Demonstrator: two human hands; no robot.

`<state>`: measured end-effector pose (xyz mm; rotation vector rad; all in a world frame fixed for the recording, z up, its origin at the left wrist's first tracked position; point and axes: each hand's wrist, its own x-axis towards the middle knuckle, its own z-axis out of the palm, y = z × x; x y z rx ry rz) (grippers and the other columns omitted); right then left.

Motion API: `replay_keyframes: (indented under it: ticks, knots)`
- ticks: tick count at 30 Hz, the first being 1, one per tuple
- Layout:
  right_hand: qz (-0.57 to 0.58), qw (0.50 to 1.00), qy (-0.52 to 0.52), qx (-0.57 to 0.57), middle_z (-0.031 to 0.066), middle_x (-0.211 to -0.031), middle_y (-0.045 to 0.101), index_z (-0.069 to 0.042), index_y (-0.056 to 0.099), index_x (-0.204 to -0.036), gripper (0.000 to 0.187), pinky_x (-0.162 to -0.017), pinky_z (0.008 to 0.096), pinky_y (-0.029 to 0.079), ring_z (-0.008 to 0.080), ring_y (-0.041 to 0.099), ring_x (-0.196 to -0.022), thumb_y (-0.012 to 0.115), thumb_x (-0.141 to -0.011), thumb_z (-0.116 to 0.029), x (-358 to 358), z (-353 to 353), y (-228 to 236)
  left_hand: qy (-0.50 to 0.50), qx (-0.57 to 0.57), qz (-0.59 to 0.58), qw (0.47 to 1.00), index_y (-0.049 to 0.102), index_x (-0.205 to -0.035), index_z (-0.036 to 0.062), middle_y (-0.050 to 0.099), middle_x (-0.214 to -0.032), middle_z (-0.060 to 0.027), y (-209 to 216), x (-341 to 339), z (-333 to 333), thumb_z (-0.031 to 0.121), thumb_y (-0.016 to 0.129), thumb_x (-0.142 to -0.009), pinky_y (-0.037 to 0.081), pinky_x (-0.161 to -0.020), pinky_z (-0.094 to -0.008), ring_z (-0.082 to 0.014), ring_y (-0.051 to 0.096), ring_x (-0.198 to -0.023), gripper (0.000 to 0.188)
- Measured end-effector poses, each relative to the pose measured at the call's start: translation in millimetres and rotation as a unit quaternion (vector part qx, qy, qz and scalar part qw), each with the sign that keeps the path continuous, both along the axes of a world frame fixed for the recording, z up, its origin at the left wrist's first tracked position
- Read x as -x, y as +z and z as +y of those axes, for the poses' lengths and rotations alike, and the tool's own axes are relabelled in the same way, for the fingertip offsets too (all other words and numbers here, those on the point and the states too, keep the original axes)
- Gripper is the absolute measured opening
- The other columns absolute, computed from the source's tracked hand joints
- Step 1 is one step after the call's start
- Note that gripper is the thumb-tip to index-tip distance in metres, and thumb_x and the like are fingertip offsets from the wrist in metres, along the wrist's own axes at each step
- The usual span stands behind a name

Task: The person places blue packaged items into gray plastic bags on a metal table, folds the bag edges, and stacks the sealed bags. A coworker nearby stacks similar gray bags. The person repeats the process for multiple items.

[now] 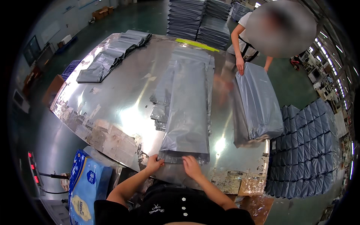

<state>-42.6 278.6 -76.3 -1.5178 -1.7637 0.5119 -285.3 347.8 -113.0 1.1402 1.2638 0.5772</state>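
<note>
Before me on the metal table lies a long, flat grey plastic bag (186, 116), its near end edged by a darker, see-through strip. My left hand (153, 164) pinches this strip at its left corner, fingers closed. Farther right along the same edge, my right hand (191, 167) is closed on the plastic, thumb and fingers together. More grey bags (160, 94) fan out beneath the top one, showing mostly along its left side. Whether anything is inside the top bag cannot be made out.
The metal tabletop (93, 112) has worn tape patches. Folded grey bags (108, 56) lie far left. At right, a person (243, 41) touches a packed grey bundle (258, 101). Stacked bundles (303, 150) stand beyond the right edge; a blue package (88, 187) stands near left.
</note>
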Motion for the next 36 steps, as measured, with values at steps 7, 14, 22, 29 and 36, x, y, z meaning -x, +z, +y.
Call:
replay_keyframes:
  ticks: [7, 14, 22, 29, 36]
  knots:
    - [-0.184, 0.981, -0.024, 0.050, 0.0203, -0.126, 0.056, -0.007, 0.059, -0.122, 0.037, -0.098, 0.0465, 0.042, 0.0409, 0.053, -0.115, 0.053, -0.091, -0.026, 7, 78, -48, 0.052, 0.093, -0.090, 0.990, 0.062, -0.081, -0.0002, 0.066, -0.072, -0.0072, 19, 9, -5, 0.006, 0.066, -0.086, 0.050, -0.059, -0.0238, -0.0112, 0.063, -0.064, 0.009]
    - [0.095, 0.965, 0.124, 0.211, 0.0104, -0.098, 0.066, -0.006, 0.067, -0.091, 0.016, -0.079, 0.0371, 0.048, 0.0284, 0.062, -0.093, 0.065, -0.083, -0.020, 87, 71, 15, -0.002, 0.090, -0.166, 0.982, 0.061, -0.092, -0.0051, 0.068, -0.094, -0.0150, 21, 18, -4, 0.003, 0.049, -0.096, 0.055, -0.078, -0.0275, -0.0193, 0.068, -0.086, 0.015]
    - [0.253, 0.893, -0.059, 0.367, 0.0009, -0.089, 0.066, -0.004, 0.070, -0.094, 0.016, -0.072, 0.0261, 0.047, 0.0084, 0.057, -0.084, 0.067, -0.087, -0.019, -99, -74, 54, 0.102, 0.184, -0.213, 0.954, 0.060, -0.100, -0.0068, 0.066, -0.107, -0.0172, -15, 45, -16, 0.003, 0.049, -0.095, 0.057, -0.078, -0.0312, -0.0227, 0.068, -0.091, 0.015]
    - [-0.352, 0.630, -0.388, 0.574, 0.0117, -0.098, 0.068, -0.007, 0.069, -0.099, 0.018, -0.072, 0.0380, 0.055, 0.0245, 0.066, -0.086, 0.059, -0.085, -0.015, -260, -218, 128, -0.123, -0.526, 0.118, 0.833, 0.065, -0.103, 0.0032, 0.063, -0.094, -0.0090, 120, -10, 56, 0.004, 0.062, -0.080, 0.051, -0.075, -0.0395, -0.0289, 0.061, -0.085, 0.023]
    - [-0.298, 0.944, 0.132, -0.047, 0.0100, -0.099, 0.060, -0.005, 0.058, -0.111, 0.032, -0.089, 0.0408, 0.044, 0.0284, 0.055, -0.101, 0.055, -0.080, -0.013, -1, -5, 43, -0.549, -0.619, 0.268, 0.493, 0.055, -0.122, 0.0034, 0.055, -0.110, -0.0083, 27, -77, 122, 0.009, 0.056, -0.081, 0.053, -0.076, -0.0331, -0.0253, 0.062, -0.092, 0.041]
